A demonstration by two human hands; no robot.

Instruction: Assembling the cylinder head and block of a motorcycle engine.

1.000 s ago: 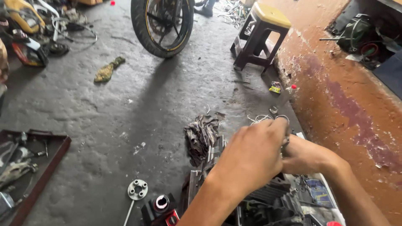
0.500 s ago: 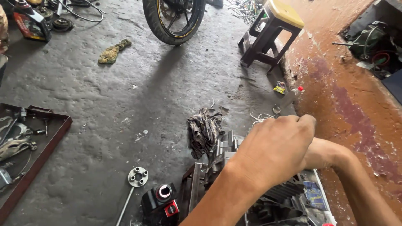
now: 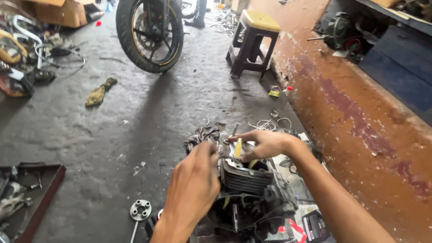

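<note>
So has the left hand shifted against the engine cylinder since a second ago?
Yes. The left hand has drawn back toward the person and off the finned engine cylinder, which it covered a second ago; the right hand stays over the cylinder's top.

1 wheel, 1 stool, 1 cyl. block

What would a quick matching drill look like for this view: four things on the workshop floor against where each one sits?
Things:
1. stool
2. rag
3. finned engine cylinder
4. round flange part

Places:
A. on the floor left of the left hand
B. under both hands, the right hand over its top
C. far side, beside the rust-coloured floor strip
D. on the grey floor, left of the motorcycle wheel

Pairs: 1-C, 2-D, 3-B, 4-A
</note>
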